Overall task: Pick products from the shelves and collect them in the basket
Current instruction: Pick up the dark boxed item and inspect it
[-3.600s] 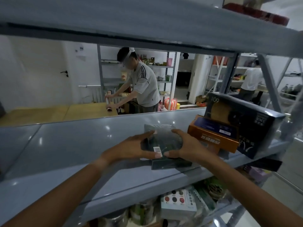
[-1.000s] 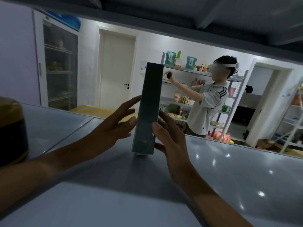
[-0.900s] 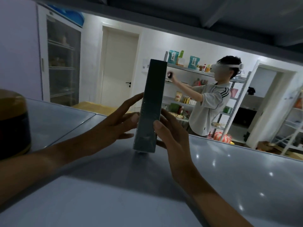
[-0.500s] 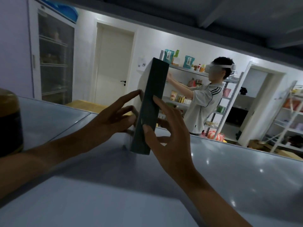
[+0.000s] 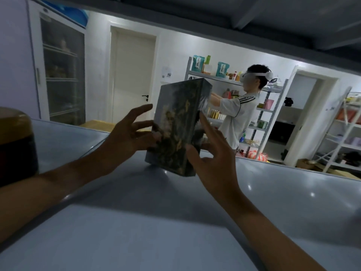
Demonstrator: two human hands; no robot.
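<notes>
A tall flat box (image 5: 175,130) with a dark green and gold pattern stands upright on the grey shelf board (image 5: 283,202), its broad face turned toward me. My left hand (image 5: 129,135) is at the box's left edge with fingers spread, fingertips touching it. My right hand (image 5: 213,161) holds the box's right edge, thumb on the front face and fingers along the side behind. No basket is in view.
A dark jar with a gold lid (image 5: 13,145) stands at the shelf's left edge. The underside of the shelf above (image 5: 214,14) hangs close overhead. Beyond the shelf a person (image 5: 240,114) reaches into another rack; a glass cabinet (image 5: 60,75) stands at the left.
The box has been turned on the shelf from edge-on to showing its broad patterned face. Both hands stayed at its sides, the right thumb coming round onto the front.
</notes>
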